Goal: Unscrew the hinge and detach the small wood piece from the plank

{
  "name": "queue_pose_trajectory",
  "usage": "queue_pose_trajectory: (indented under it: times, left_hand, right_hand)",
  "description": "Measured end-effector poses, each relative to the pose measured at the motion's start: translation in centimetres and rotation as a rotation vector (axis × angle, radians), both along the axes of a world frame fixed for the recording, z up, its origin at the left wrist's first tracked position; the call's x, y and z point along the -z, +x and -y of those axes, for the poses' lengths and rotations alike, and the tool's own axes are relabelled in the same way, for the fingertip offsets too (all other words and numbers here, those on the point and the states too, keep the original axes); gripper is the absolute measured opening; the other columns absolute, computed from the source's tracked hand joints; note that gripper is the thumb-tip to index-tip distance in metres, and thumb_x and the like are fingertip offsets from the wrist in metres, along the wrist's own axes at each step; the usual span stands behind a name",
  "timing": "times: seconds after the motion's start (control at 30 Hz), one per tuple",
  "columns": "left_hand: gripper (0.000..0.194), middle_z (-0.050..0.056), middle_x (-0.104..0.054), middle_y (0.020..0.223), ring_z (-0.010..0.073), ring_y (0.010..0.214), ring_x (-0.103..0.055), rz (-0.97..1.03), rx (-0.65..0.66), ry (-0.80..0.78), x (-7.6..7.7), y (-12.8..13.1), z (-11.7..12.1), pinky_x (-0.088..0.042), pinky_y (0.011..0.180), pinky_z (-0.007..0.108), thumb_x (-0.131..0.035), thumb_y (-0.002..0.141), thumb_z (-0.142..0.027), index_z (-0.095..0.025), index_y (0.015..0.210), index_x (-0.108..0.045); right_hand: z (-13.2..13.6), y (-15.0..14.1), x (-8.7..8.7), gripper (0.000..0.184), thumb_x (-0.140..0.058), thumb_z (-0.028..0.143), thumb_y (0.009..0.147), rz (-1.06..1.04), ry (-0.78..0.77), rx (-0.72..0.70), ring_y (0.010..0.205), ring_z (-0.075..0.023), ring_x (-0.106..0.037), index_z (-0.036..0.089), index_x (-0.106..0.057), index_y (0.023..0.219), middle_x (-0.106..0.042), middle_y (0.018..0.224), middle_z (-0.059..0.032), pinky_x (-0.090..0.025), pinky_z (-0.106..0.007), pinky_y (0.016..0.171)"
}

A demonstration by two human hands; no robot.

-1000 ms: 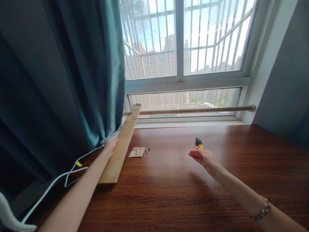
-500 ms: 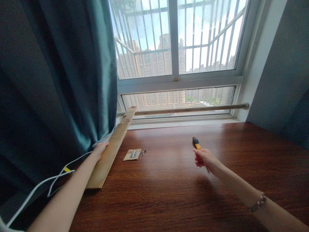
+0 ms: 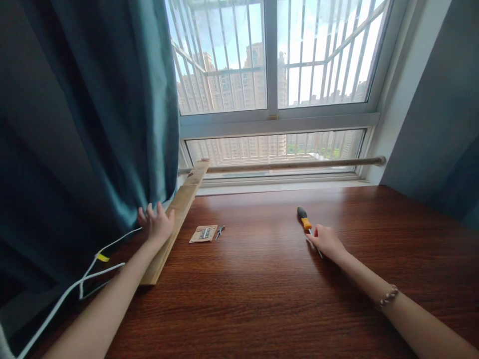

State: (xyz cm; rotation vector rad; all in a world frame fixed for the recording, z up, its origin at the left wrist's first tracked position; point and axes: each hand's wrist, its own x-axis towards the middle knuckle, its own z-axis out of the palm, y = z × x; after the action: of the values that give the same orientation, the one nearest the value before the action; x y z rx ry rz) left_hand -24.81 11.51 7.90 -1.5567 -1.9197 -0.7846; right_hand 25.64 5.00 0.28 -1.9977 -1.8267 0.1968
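My left hand (image 3: 156, 227) rests over the left edge of a long wooden board (image 3: 183, 204), its fingers spread and nothing gripped. The board slants from the table's left side up to the window, its far end against the horizontal rail. On the right, my right hand (image 3: 327, 242) has its fingers curled around the thin metal shaft of a screwdriver (image 3: 304, 218). The black and yellow handle points away from me, low over the tabletop. Between the hands lie a small card with metal pieces (image 3: 204, 233) and a few screws (image 3: 220, 232).
A dark blue curtain (image 3: 123, 109) hangs beside my left hand. White cables (image 3: 71, 289) with a yellow tag run along the left. The brown wooden table (image 3: 262, 279) reaches a barred window, where a horizontal rail (image 3: 292, 164) crosses. A wall stands at right.
My left hand has loosened from the board's edge and spread its fingers. My right hand has slid from near the screwdriver's handle toward its shaft, leaving the handle uncovered.
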Motion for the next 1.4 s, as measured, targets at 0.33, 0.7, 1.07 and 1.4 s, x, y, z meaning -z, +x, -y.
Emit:
queue_pose_trajectory:
  times: [0.33, 0.7, 1.07, 1.4]
  left_hand:
    - [0.027, 0.009, -0.044, 0.132, 0.0244, 0.131, -0.022, -0.516, 0.764, -0.113, 0.6, 16.5, 5.7, -0.008, 0.108, 0.051, -0.037, 0.087, -0.015, -0.015, 0.106, -0.057]
    - [0.021, 0.009, -0.059, 0.093, 0.0183, 0.090, -0.055, -0.559, 1.184, -0.239, 2.4, 21.5, 8.9, -0.044, 0.080, 0.031, -0.036, 0.090, -0.024, -0.014, 0.100, -0.052]
    - [0.015, 0.004, -0.054, 0.075, 0.0161, 0.068, -0.051, -0.005, 0.784, -0.445, 3.1, 17.5, 9.0, -0.038, 0.063, 0.027, -0.041, 0.084, -0.030, -0.018, 0.078, -0.048]
    - [0.026, 0.009, -0.063, 0.076, 0.0220, 0.074, -0.059, 0.007, 0.320, -0.620, 3.8, 14.1, 5.0, -0.039, 0.065, 0.029, -0.043, 0.077, -0.036, -0.015, 0.073, -0.059]
  right_hand:
    - [1.3, -3.0, -1.4, 0.023, -0.046, 0.025, 0.076, -0.158, 0.011, -0.208, 0.054, -0.0122, -0.044, 0.019, -0.040, 0.055, -0.049, 0.055, -0.0010, -0.027, -0.024, 0.053]
    - [6.5, -7.6, -5.0, 0.032, -0.060, 0.035, 0.068, -1.249, -0.774, -0.554, 0.036, -0.0019, -0.019, 0.017, -0.038, 0.055, -0.030, 0.044, 0.0079, -0.004, -0.019, 0.036]
    - [4.7, -6.6, -3.7, 0.049, -0.056, 0.061, 0.070, -1.355, -0.563, -0.453, 0.035, -0.0018, -0.022, 0.012, -0.056, 0.071, -0.044, 0.048, 0.0046, -0.007, -0.020, 0.038]
    - [4.5, -6.8, -2.8, 0.049, -0.056, 0.063, 0.068, -1.282, -0.542, -0.390, 0.037, -0.0030, -0.025, 0.014, -0.054, 0.070, -0.042, 0.049, 0.0045, -0.012, -0.019, 0.038]
